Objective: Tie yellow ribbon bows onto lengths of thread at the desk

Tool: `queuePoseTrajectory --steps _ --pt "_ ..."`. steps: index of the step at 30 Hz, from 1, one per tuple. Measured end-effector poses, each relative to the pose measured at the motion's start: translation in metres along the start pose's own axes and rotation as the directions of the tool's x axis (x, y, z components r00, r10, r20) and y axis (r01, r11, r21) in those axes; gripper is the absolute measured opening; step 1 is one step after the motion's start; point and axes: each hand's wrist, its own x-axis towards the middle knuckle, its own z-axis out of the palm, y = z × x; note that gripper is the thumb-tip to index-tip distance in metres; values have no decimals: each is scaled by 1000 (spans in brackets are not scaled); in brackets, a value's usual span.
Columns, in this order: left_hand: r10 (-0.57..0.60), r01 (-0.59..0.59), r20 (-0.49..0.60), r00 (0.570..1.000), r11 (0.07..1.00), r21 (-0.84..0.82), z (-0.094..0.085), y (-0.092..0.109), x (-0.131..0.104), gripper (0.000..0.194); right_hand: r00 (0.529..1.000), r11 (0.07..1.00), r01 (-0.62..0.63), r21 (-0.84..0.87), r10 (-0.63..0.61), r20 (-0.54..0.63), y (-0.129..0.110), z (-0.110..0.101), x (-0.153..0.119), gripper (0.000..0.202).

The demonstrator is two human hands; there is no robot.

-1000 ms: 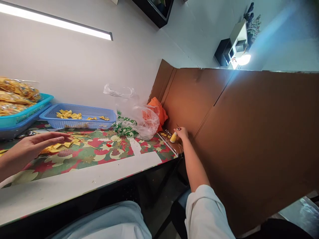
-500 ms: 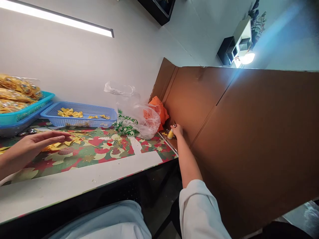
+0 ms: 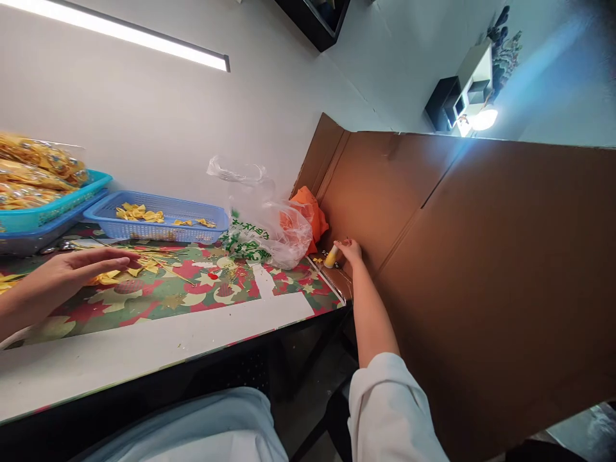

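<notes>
My right hand (image 3: 350,250) is stretched out to the far corner, its fingers bent and drawn together at the narrow top of a small yellow bottle (image 3: 330,259). Whether they truly grip it I cannot tell, since the fingertips are too small to read. The bottle leans a little, its top toward my hand. It is a soft, buttery yellow in the body, paler toward the tip, wider below and tapering upward (from here it is hardly bigger than one of my fingers). It sits over a brown surface (image 3: 342,282) at the end of the table, with a few gold scraps close by.

My left hand (image 3: 91,264) is well apart, loosely open, fingers straight and side by side, thumb just below them. Beneath and beside it lie folded yellow ribbon pieces (image 3: 106,278) and thin gold stems (image 3: 161,251), spread over a table covering (image 3: 158,298) patterned with stars in red, green and cream.

Near the bottle stand a crumpled orange bag (image 3: 315,218) and a clear plastic bag (image 3: 269,224) with green print. Left of these is a blue basket (image 3: 202,236) with more yellow pieces, then a teal basket (image 3: 33,220) piled with clear-wrapped yellow bundles (image 3: 38,170). A tall brown cardboard sheet (image 3: 481,269) rises beside my right arm.
</notes>
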Motion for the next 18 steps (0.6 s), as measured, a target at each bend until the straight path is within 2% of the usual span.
queuePoseTrajectory --steps 5,8,13,18 --pt "-48 48 -2 999 999 -23 0 -2 2 62 999 996 -23 -91 27 46 15 -19 -9 26" --pt "-57 57 6 998 998 -30 -1 -3 3 64 989 981 -68 -182 90 117 21 -24 -16 25" --pt "-38 38 11 999 999 19 -1 2 2 64 959 953 -104 -285 172 224 25 -22 -22 29" --pt "-16 17 -38 999 999 32 2 9 -5 63 970 948 -88 -306 152 191 30 -13 -25 32"
